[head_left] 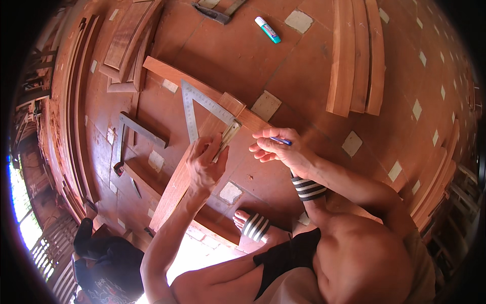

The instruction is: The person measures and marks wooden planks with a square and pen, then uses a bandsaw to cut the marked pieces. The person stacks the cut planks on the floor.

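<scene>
My left hand [205, 162] is closed on the stock of a metal triangular set square [191, 109]. The square lies over a reddish wooden board [174, 190] that runs diagonally beneath my left hand and forearm. Its far end rests on a second plank [164, 69] that lies crosswise on the floor. My right hand [281, 147] is just right of the square, fingers curled round a blue pen [281, 141]. The pen points left, and its tip is hidden by my fingers. The near end of the crosswise plank passes close to my right fingertips.
A try square [144, 130] lies on the tiled floor at left, and another dark metal tool [212, 14] lies at the far side. Beyond the planks is a white-capped teal tube [267, 29]. Boards [350, 61] lie at far right. A person in dark clothing [109, 266] crouches at lower left.
</scene>
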Available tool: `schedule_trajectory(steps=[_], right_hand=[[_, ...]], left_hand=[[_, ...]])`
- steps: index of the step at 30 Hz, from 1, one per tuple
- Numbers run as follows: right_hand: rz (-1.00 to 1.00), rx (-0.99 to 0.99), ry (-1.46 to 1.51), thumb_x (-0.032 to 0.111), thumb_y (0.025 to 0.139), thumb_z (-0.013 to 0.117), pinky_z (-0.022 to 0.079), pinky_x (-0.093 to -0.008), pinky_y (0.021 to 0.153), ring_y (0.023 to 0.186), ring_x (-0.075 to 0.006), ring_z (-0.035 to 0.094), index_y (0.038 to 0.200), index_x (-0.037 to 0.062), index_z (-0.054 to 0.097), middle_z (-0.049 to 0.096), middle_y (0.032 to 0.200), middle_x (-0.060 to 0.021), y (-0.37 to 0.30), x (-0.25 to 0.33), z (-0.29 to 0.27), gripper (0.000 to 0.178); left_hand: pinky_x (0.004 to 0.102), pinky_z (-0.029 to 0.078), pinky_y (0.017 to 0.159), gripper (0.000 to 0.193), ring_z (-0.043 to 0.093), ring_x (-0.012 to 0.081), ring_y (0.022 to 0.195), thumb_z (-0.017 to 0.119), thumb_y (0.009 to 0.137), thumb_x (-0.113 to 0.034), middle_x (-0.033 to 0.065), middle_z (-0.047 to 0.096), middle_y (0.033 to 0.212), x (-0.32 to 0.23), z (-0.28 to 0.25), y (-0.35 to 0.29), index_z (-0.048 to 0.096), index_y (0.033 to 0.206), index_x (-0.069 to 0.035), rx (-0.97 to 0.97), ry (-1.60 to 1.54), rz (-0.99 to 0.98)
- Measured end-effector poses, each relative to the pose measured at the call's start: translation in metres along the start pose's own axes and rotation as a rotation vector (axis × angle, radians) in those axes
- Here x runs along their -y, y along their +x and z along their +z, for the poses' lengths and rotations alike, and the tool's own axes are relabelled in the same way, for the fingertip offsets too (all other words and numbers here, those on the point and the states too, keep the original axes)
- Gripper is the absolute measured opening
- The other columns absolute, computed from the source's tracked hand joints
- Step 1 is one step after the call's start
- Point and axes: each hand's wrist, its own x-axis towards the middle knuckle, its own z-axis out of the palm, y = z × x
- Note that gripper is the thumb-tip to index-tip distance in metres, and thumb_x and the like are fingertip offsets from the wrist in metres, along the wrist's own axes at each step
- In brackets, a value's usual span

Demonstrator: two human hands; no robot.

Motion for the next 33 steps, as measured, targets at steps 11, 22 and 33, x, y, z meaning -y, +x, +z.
schedule_trajectory(steps=[11, 22, 33], right_hand=[[-0.176, -0.011, -0.188, 0.03, 0.116, 0.053, 0.062, -0.0379, 0.097, 0.112, -0.0289, 0.076, 0.146, -0.0073, 0.056, 0.074, 0.128, -0.0263, 0.006, 0.024, -0.016, 0.048], [-0.302, -0.087, -0.182, 0.05, 0.113, 0.054, 0.061, -0.0361, 0.092, 0.11, -0.028, 0.076, 0.142, -0.0056, 0.06, 0.076, 0.122, -0.0271, 0.027, 0.034, -0.018, 0.062], [-0.377, -0.07, -0.304, 0.053, 0.112, 0.054, 0.055, -0.0302, 0.089, 0.097, -0.0149, 0.072, 0.129, -0.0024, 0.074, 0.079, 0.111, -0.0131, 0.039, 0.049, -0.014, 0.061]], left_hand=[[0.038, 0.06, 0.073, 0.039, 0.071, 0.0278, 0.082, 0.088, 0.08, -0.004, 0.0085, 0.072, 0.104, 0.002, 0.002, 0.0, 0.079, 0.118, -0.006, -0.033, -0.003, 0.029], [0.0397, 0.06, 0.074, 0.038, 0.071, 0.028, 0.085, 0.089, 0.08, -0.007, 0.0075, 0.072, 0.105, 0.003, 0.003, -0.002, 0.08, 0.117, -0.008, -0.025, 0.036, 0.027], [0.0404, 0.06, 0.075, 0.037, 0.071, 0.028, 0.086, 0.088, 0.081, -0.007, 0.007, 0.072, 0.104, 0.003, 0.004, -0.002, 0.08, 0.117, -0.009, -0.03, 0.041, 0.016]])
